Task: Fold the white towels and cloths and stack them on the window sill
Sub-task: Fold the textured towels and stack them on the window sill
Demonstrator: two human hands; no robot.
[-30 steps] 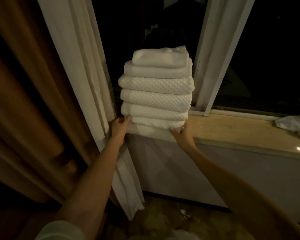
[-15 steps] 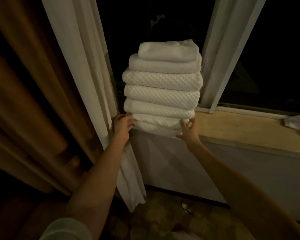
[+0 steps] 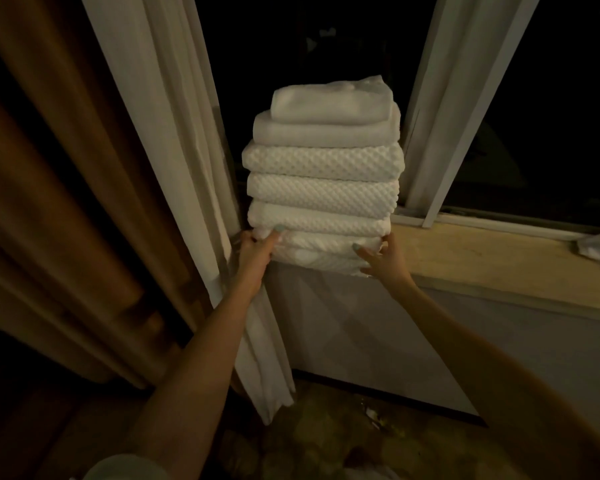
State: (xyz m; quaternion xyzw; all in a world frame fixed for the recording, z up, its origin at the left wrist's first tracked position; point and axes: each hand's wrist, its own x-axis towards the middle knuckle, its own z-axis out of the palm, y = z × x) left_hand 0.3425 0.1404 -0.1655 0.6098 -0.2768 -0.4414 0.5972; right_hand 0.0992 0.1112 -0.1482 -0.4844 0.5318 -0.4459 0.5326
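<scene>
Centre frame, a tall stack of white towels [image 3: 323,188] sits at the left end of the window sill [image 3: 482,258], its base overhanging the front edge; left hand [image 3: 255,251] and right hand [image 3: 383,261] grip its bottom corners with curled fingers [image 3: 388,242], and would best push it back evenly and low, lest it topple.

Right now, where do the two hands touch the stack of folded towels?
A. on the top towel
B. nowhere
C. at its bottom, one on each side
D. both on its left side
C: the left hand and right hand grip the towel stack at its lowest layers, one at each side.
</scene>
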